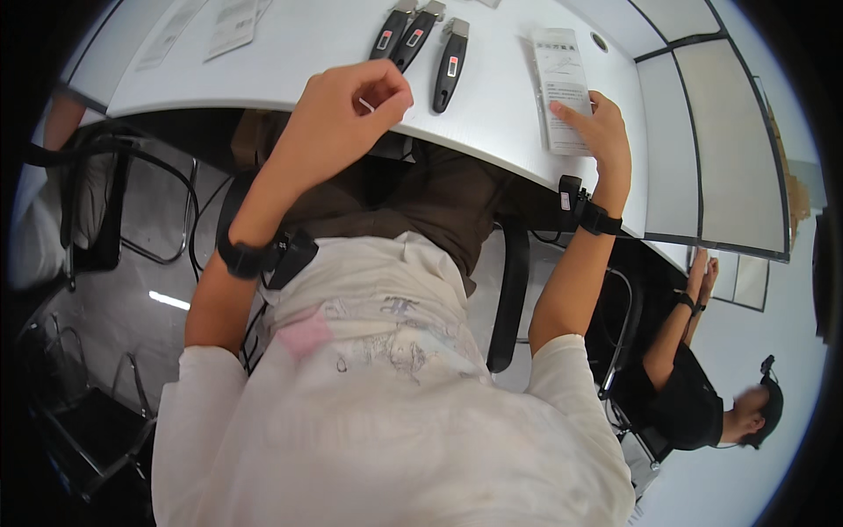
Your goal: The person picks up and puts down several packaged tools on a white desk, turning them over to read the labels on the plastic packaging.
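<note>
My right hand (602, 128) holds a flat printed package (564, 72) at its lower right edge, thumb on the face and fingers around the side. The package lies at the right of the white desk (500, 125) and bears writing and a line drawing. My left hand (355, 99) hovers at the desk's front edge, thumb and fingertips curled together in a ring; nothing shows between them. Just beyond it lie three black-handled hand tools with metal heads: one apart (452, 72), and two side by side (415, 39) (388, 33), partly covered by the hand.
Two more flat packages (232, 29) (172, 33) lie at the desk's far left. Partition panels (731, 132) border the right side, near a cable hole (598, 42). A chair armrest (510, 296) is below the desk. Another person (685, 388) sits at the right.
</note>
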`<state>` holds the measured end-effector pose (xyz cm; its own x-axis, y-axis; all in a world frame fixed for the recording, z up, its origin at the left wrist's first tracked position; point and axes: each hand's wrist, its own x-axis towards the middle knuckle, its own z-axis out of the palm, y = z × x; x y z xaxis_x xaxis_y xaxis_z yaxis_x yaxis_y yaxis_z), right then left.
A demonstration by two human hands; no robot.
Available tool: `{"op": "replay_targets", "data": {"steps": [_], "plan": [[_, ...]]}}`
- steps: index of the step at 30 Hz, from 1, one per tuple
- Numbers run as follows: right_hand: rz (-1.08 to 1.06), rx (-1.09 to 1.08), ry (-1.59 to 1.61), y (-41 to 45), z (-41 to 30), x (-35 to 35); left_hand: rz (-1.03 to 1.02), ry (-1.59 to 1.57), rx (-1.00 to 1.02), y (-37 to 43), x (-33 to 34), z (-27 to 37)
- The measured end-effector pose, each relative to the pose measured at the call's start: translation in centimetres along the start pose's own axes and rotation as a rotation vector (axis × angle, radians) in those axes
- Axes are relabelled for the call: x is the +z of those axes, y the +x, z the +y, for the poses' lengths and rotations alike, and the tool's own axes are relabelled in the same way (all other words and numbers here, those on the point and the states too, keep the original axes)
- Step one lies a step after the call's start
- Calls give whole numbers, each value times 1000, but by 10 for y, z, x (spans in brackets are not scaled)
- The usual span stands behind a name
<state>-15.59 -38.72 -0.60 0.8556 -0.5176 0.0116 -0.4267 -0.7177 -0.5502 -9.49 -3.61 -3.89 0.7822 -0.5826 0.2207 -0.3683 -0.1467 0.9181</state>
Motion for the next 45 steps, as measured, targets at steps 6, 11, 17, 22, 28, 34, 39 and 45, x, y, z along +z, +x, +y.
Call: {"op": "replay_targets", "data": {"steps": [6, 11, 17, 22, 28, 34, 39, 45], "plan": [[-76, 27, 320, -20, -15, 6, -136, -396, -115, 1, 3, 18], [-85, 109, 631, -39, -15, 13, -221, -379, -150, 18, 10, 25], [-444, 100, 1322, -103, -44, 45, -166, -486, -145, 39, 11, 33], [-544, 113, 1387, -148, -69, 68, -128, -466, -83, 32, 17, 33], [-632, 151, 1376, -175, -59, 89, -62, -438, -87, 19, 14, 30], [-774, 346, 1974, -184, -42, 98, -45, -553, -110, 14, 15, 21], [-721, 371, 1727, -195, -30, 108, -19, -515, -161, 13, 21, 10], [-776, 166, 1820, -186, -29, 104, 138, -350, -66, 13, 24, -1]]}}
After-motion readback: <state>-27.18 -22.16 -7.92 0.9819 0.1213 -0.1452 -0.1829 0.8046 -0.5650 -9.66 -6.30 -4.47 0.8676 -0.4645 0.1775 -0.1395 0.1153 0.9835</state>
